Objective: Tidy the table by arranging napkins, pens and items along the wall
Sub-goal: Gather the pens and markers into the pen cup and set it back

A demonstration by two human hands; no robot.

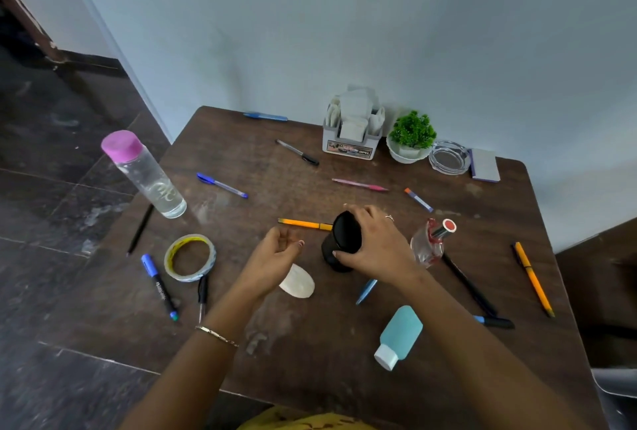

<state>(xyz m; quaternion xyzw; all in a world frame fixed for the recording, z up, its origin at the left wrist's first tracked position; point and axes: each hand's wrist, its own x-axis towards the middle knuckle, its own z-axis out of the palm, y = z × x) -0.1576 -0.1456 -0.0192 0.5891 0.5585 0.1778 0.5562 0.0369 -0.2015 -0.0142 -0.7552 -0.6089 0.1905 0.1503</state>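
Note:
My right hand (pixel 374 245) grips a black cylindrical cup (pixel 339 243), tilted, at the middle of the brown table (pixel 262 160). Just to its left my left hand (pixel 275 253) hovers with loosely curled fingers and holds nothing. Several pens lie scattered: an orange one (pixel 305 223) behind the cup, a pink one (pixel 358 184), blue ones (pixel 222 185), a black one (pixel 298 152). A napkin holder (pixel 351 140) with white napkins stands at the wall.
A clear bottle with a pink cap (pixel 144 174), a tape roll (pixel 189 257), a white shell (pixel 298 283), a teal bottle (pixel 398 336) and a perfume bottle (pixel 431 243) lie about. A small plant (pixel 412 136), a glass ashtray (pixel 450 157) and a notepad (pixel 485 165) line the wall.

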